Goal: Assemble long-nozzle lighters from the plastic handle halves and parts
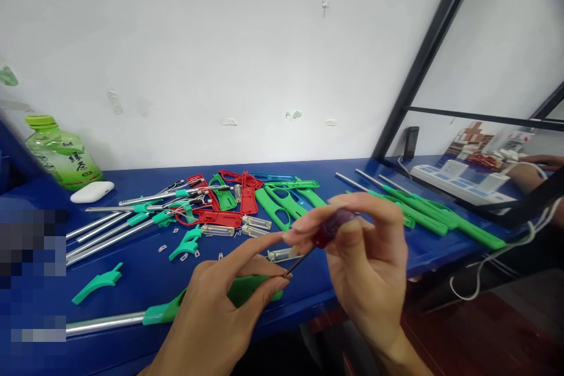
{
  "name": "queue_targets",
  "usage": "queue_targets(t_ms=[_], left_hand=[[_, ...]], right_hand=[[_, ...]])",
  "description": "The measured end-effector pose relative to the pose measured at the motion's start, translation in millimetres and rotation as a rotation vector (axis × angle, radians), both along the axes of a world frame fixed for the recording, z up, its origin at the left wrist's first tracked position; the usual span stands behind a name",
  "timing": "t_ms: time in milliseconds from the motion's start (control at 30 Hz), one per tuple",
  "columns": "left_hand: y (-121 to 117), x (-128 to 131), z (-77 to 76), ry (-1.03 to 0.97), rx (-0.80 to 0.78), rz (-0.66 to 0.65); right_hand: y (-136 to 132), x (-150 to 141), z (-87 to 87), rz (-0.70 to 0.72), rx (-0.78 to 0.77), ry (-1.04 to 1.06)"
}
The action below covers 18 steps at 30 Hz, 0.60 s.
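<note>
My right hand [365, 258] is closed round a small screwdriver with a dark red handle [331, 228], its thin shaft pointing down to the left. My left hand [220, 311] holds a green plastic handle on a metal rod [240, 291], thumb and forefinger pinched at the screwdriver's tip [288, 273]. Both hands are above the front edge of the blue table [145, 270]. Just behind them lies a clear plastic piece [282, 255].
Red and green plastic handles [247, 194], metal rods with teal ends [114, 226] and clear pieces are strewn over the table. A green tea bottle [61, 155] and a white earbud case [92, 191] stand at the left. Assembled green tools [423, 211] lie at the right. Another person's arm [535, 173] shows beyond the glass.
</note>
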<state>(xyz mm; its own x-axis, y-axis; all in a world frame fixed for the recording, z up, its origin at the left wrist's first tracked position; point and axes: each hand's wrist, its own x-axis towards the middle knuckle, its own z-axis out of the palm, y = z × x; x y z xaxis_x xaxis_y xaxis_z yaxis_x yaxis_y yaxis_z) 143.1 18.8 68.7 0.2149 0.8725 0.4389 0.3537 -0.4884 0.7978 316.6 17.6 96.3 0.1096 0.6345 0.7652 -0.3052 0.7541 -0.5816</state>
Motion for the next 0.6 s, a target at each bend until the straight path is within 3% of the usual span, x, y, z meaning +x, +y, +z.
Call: queue_targets(t_ms=[200, 600], left_hand=[[8, 1, -11.5, 0.073, 0.108, -0.014], [7, 1, -11.2, 0.132, 0.178, 0.029]], right_hand=[[12, -1, -4.7, 0.084, -0.040, -0.070], [15, -5, -18.3, 0.071, -0.012, -0.126]])
